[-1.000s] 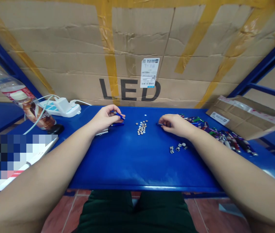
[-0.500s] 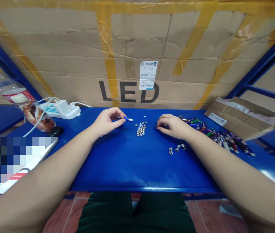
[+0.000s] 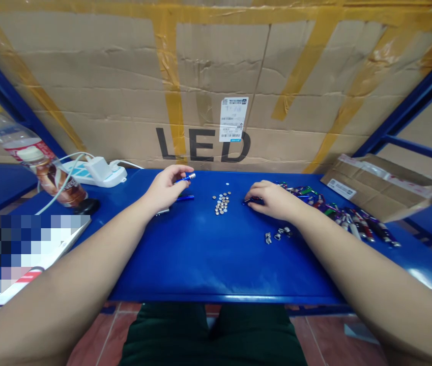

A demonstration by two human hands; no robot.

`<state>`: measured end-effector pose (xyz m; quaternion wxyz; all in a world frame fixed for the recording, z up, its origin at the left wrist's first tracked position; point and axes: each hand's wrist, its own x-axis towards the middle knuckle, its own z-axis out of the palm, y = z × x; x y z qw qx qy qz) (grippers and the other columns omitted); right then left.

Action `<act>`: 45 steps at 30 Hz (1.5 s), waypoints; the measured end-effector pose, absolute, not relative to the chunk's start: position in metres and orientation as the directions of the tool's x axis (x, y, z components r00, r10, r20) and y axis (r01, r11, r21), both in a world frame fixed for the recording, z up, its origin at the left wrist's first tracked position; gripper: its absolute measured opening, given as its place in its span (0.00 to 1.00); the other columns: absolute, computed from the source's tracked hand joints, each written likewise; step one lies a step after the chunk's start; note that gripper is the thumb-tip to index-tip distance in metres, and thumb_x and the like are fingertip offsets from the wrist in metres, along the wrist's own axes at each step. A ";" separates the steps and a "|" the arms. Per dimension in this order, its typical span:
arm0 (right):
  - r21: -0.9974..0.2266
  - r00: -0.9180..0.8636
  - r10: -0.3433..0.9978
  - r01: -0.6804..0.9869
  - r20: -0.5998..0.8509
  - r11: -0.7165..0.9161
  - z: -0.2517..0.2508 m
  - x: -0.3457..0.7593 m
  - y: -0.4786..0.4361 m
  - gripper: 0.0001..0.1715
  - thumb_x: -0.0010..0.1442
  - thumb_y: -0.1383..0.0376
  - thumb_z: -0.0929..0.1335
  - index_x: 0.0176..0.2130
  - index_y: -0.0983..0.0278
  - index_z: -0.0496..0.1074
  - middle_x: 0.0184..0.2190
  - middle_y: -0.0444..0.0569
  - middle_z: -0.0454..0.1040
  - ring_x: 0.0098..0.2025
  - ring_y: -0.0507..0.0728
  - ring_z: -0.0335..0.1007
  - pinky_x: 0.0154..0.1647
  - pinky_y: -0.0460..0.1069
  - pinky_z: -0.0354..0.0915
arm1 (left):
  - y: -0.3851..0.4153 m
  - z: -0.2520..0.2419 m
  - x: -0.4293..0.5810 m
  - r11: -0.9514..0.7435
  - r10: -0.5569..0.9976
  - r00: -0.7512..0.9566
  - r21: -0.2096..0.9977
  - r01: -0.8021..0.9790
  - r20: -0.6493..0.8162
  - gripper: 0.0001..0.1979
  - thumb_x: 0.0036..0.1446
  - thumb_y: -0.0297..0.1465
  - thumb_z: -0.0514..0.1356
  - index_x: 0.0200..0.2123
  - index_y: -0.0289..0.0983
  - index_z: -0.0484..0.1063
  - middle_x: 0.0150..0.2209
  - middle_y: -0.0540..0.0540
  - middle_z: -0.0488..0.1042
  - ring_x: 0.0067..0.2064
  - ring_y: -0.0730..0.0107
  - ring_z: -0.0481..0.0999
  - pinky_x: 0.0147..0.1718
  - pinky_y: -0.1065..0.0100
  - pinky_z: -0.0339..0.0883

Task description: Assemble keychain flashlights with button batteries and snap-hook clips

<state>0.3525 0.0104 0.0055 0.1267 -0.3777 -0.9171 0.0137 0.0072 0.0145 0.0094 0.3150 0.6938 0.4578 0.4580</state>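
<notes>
Between the thumb and fingers of my left hand is a small blue metal flashlight tube, its silver end pointing right and up. Below that hand lie another blue tube and a silver piece, both partly covered. Curled fingers of my right hand close on a dark blue shiny tube, mostly hidden beneath them. Several button cells lie loose between my hands. A few small silver clips rest nearer me, below my right hand.
A pile of coloured metal tubes lies right of my right hand, near a small carton. At the left stand bottles and a white power strip with cables. A large taped carton backs the blue table.
My left hand has tilted its blue tube upward and drawn it left. The blue tube and silver piece under that hand now show more. My right hand has barely shifted.
</notes>
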 end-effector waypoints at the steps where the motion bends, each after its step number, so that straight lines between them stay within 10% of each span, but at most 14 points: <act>1: -0.122 -0.687 0.691 0.684 0.222 0.719 0.005 0.356 0.013 0.10 0.65 0.66 0.69 0.44 0.60 0.80 0.43 0.53 0.80 0.48 0.64 0.74 0.54 0.60 0.69 | 0.015 0.009 0.006 -0.398 0.917 0.170 0.830 0.390 0.360 0.20 0.54 0.30 0.63 0.52 0.38 0.76 0.45 0.43 0.76 0.47 0.59 0.79 0.50 0.54 0.75; 18: -0.078 -0.544 0.819 0.823 0.181 0.563 0.005 0.377 0.021 0.08 0.59 0.67 0.69 0.40 0.63 0.79 0.42 0.55 0.80 0.46 0.66 0.76 0.50 0.60 0.72 | 0.010 0.017 0.007 -0.435 0.895 0.209 0.669 0.603 0.393 0.23 0.59 0.29 0.55 0.57 0.39 0.77 0.51 0.43 0.76 0.56 0.55 0.74 0.62 0.53 0.66; 29: -0.053 -0.684 0.686 0.697 0.250 0.715 -0.011 0.321 0.013 0.26 0.71 0.65 0.61 0.65 0.65 0.70 0.62 0.60 0.72 0.62 0.67 0.69 0.63 0.64 0.67 | 0.003 0.017 0.013 -0.601 0.798 0.405 0.527 0.602 0.447 0.19 0.61 0.29 0.55 0.53 0.40 0.77 0.46 0.44 0.73 0.52 0.58 0.74 0.58 0.54 0.69; 36: -0.074 -0.715 0.669 0.670 0.204 0.739 0.000 0.325 0.012 0.17 0.69 0.66 0.65 0.51 0.65 0.80 0.50 0.57 0.80 0.52 0.65 0.75 0.57 0.60 0.70 | -0.006 0.018 0.023 -0.680 0.730 0.560 0.495 0.541 0.392 0.17 0.63 0.29 0.57 0.54 0.40 0.76 0.47 0.43 0.73 0.48 0.60 0.76 0.40 0.63 0.74; 45: -0.194 -0.703 0.694 0.667 0.156 0.719 0.015 0.327 0.000 0.04 0.56 0.72 0.72 0.31 0.63 0.77 0.33 0.48 0.78 0.36 0.56 0.73 0.39 0.50 0.67 | -0.016 0.018 0.039 -0.753 0.640 0.656 0.492 0.436 0.399 0.16 0.64 0.28 0.60 0.54 0.39 0.76 0.48 0.44 0.79 0.49 0.64 0.78 0.49 0.62 0.74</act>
